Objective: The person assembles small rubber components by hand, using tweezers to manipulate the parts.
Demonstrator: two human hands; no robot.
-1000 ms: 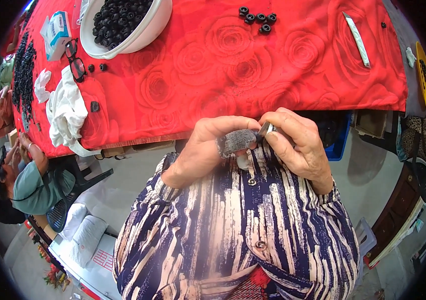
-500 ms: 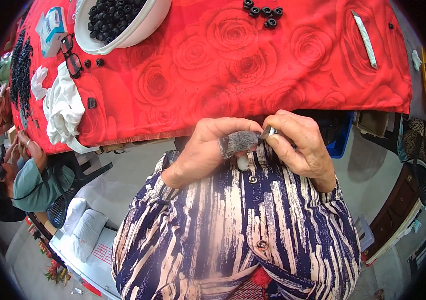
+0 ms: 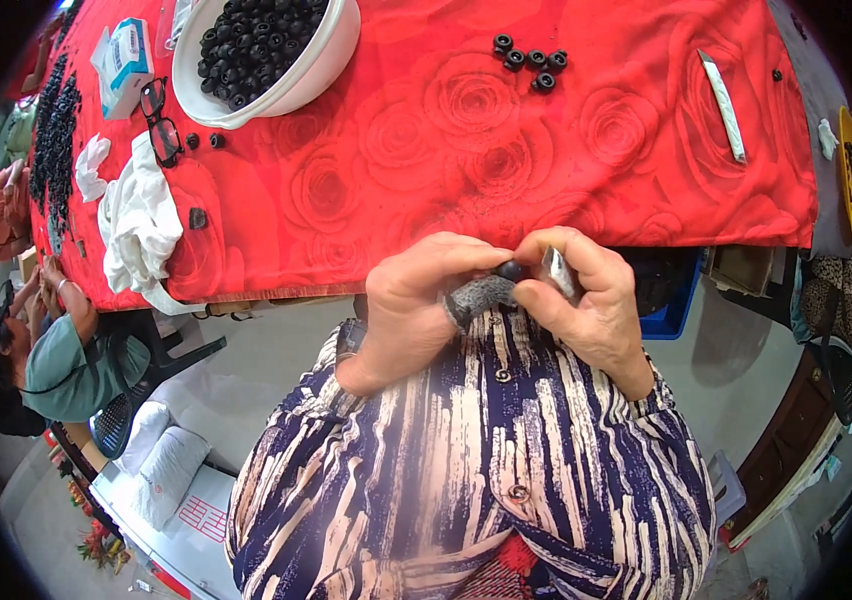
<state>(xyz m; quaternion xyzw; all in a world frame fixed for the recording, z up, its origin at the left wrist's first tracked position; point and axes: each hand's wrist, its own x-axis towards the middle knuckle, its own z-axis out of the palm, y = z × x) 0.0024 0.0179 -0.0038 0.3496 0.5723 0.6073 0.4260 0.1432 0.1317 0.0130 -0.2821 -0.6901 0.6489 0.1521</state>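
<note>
Left hand [image 3: 408, 300] and right hand [image 3: 591, 312] are working close together before the red-covered worktop [image 3: 396, 215].
I'm watching the left grip pinching a small black piece [image 3: 509, 271] between them (grey knit [image 3: 481, 298] is covering one finger), the right grip clasping a pale-wrapped tool [image 3: 559, 268]; beyond, a white tub [image 3: 324, 70] is holding many similar pieces [image 3: 251, 58].

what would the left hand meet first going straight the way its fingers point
Just past the black piece it holds, the left hand would likely meet the right hand; whether they touch is unclear.
</note>
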